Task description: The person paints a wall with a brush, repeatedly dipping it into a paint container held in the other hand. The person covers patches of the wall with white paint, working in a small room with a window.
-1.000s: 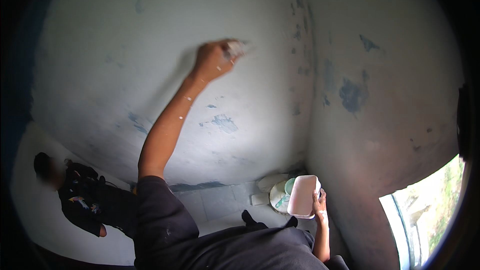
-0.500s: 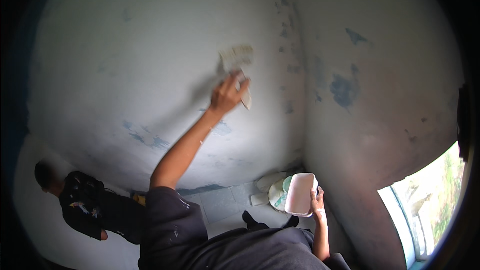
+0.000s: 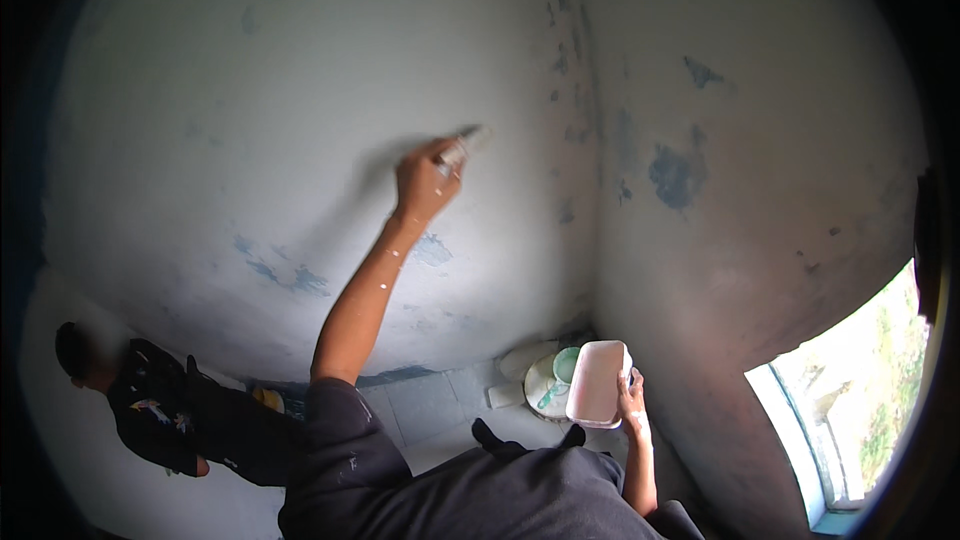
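My left hand (image 3: 428,178) is raised to the pale wall, its fingers closed around a whitish flat paintbrush (image 3: 468,143). The brush is seen nearly edge-on, with its tip close to the wall; whether it touches I cannot tell. White specks dot the left hand and forearm. Low on the right, my right hand (image 3: 632,402) grips the side of a shallow rectangular tray (image 3: 598,385), pale pinkish white inside. The wall (image 3: 330,70) bears scattered blue-grey patches, more of them along the corner.
Under the tray, a round whitish bucket (image 3: 540,390) with a green bowl (image 3: 566,365) stands on the tiled floor (image 3: 425,408). A person in dark clothes (image 3: 165,410) stands at the left. A bright window (image 3: 860,400) opens at the lower right.
My left hand has moved a little left, and the brush has turned from face-on to nearly edge-on, its tip lower. The tray remains in my right hand.
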